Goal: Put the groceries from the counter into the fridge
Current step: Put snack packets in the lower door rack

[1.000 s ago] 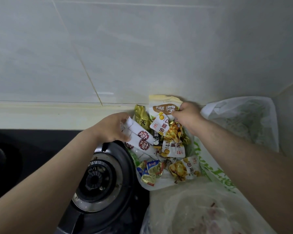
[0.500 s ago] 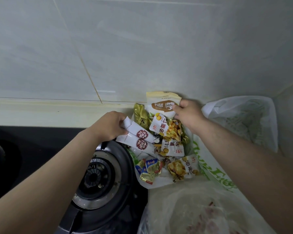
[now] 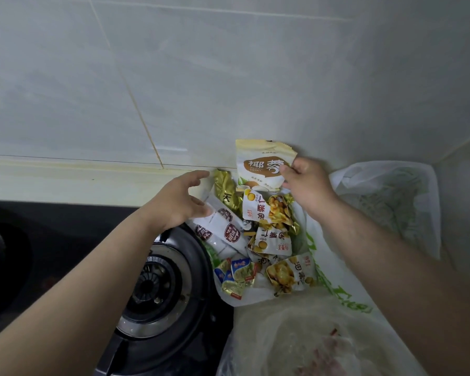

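Judging by what lies on the bench (image 3: 65,185), the task is at its very start; no fridge is in view and nothing shows as put away. The right hand (image 3: 307,185) pinches the coconut packet (image 3: 261,166) by its right edge, thumb in front, and holds it upright above the pile, close to the tiled wall. The left hand (image 3: 179,204) is spread and relaxed just over the white sachets (image 3: 225,229); whether it touches them I cannot tell. Everything else is left to move: the chestnut packets (image 3: 272,213), a gold packet (image 3: 225,191) and the small blue-and-gold packets (image 3: 236,275) lie heaped on a green-printed bag (image 3: 331,280) beside the gas burner (image 3: 152,280); a clear bag (image 3: 310,343) of what looks like meat sits nearer; another bag (image 3: 391,202) slumps in the corner.
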### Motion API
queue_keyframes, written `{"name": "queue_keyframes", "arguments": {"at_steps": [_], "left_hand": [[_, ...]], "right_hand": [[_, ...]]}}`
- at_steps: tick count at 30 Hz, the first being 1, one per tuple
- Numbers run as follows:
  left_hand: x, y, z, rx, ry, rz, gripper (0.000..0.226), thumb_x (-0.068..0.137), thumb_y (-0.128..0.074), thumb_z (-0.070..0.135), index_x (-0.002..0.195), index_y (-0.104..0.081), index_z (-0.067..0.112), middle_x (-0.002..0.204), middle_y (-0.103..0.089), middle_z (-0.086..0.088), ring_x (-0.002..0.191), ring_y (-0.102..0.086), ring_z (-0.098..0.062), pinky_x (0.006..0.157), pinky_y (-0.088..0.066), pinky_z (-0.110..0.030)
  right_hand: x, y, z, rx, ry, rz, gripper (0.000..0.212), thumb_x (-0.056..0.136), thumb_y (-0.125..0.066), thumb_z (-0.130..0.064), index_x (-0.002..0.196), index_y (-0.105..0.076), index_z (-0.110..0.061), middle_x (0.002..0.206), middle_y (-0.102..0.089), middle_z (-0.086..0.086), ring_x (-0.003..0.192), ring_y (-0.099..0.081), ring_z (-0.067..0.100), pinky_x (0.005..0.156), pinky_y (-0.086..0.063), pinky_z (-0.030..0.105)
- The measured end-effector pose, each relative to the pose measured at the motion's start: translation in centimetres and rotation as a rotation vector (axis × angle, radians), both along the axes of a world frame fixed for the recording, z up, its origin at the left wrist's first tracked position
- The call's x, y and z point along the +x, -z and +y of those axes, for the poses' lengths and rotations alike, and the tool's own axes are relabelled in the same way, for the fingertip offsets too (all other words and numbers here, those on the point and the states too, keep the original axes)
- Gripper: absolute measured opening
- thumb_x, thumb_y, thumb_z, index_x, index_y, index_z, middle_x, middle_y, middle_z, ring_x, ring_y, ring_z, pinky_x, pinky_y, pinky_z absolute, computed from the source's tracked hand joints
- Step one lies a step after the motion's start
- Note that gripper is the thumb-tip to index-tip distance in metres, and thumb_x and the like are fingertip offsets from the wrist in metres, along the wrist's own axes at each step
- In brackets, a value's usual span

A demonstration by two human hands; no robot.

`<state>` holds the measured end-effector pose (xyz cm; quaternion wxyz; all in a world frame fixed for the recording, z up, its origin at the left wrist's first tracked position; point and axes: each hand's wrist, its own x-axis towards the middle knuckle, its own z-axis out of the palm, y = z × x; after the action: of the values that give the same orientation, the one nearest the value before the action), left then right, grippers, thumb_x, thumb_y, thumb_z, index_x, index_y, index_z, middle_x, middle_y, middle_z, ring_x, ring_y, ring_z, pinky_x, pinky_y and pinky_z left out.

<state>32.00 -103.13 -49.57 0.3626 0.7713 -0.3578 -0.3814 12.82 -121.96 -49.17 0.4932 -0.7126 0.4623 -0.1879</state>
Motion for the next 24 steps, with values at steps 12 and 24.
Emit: {"name": "queue_keyframes", "arguments": {"at_steps": [12,24], "left_hand": [[-0.3,1.5,-2.0,0.023,-0.025,-0.293,0.034,0.086,-0.063,0.005,0.118,-0.067,0.013,0.095,-0.069,-0.004,0.086,-0.066,-0.031,0.067,-0.046,-0.025],[1.2,2.4,-1.4,0.133,0.097,-0.249,0.031,0.071,-0.084,0.017,0.078,-0.056,0.008,0.074,-0.051,-0.003,0.069,-0.048,-0.018,0.062,-0.038,-0.031]], "right_hand": [[0.1,-0.6,0.9,0.023,-0.001,-0.008,0.027,0.097,-0.059,-0.028,0.097,-0.066,-0.002,0.095,-0.074,0.012,0.089,-0.071,0.031,0.083,-0.056,0.057],[-0.2,-0.3,1.3,0.067,0.006,-0.023,0.025,0.099,-0.056,-0.028,0.099,-0.067,-0.006,0.098,-0.074,0.005,0.09,-0.071,0.021,0.087,-0.057,0.05]]}}
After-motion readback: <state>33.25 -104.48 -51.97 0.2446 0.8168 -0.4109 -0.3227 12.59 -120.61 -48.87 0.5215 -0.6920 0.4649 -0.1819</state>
